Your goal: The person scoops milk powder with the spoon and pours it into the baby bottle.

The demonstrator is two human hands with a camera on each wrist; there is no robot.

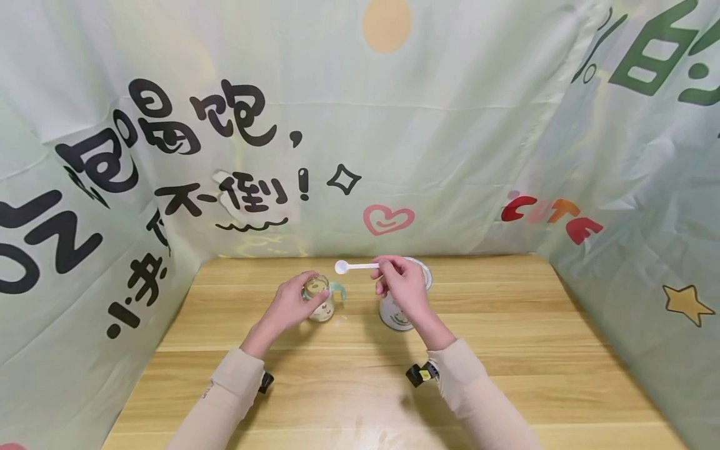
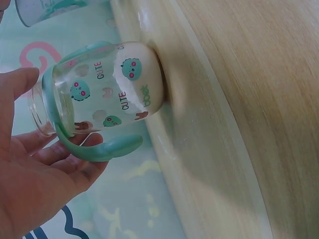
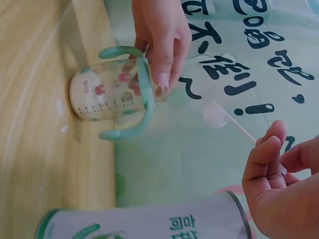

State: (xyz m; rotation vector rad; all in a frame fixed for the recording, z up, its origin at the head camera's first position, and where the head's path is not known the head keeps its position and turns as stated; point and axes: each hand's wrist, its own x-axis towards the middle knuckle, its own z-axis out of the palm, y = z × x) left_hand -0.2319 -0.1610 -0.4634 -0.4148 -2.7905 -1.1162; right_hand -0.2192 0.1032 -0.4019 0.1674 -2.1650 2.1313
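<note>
My left hand (image 1: 288,306) holds a clear baby bottle (image 1: 323,310) round its neck; the bottle stands upright on the table without a lid. It has green side handles (image 2: 115,148) and printed cartoon faces. Pale cream contents (image 2: 144,74) lie in its lower part. With thumb and fingers, my right hand (image 1: 407,289) pinches the end of a white measuring scoop (image 1: 341,267). The scoop's bowl (image 3: 215,117) hangs in the air above and to the right of the bottle. Under the right hand stands a white can (image 1: 396,320), partly hidden by that hand.
The wooden table (image 1: 349,394) runs back to a printed pale-green cloth (image 1: 450,156) that encloses its rear and sides. Small light specks (image 1: 340,321) show on the wood beside the bottle. Black wrist cameras (image 1: 415,375) sit near both cuffs.
</note>
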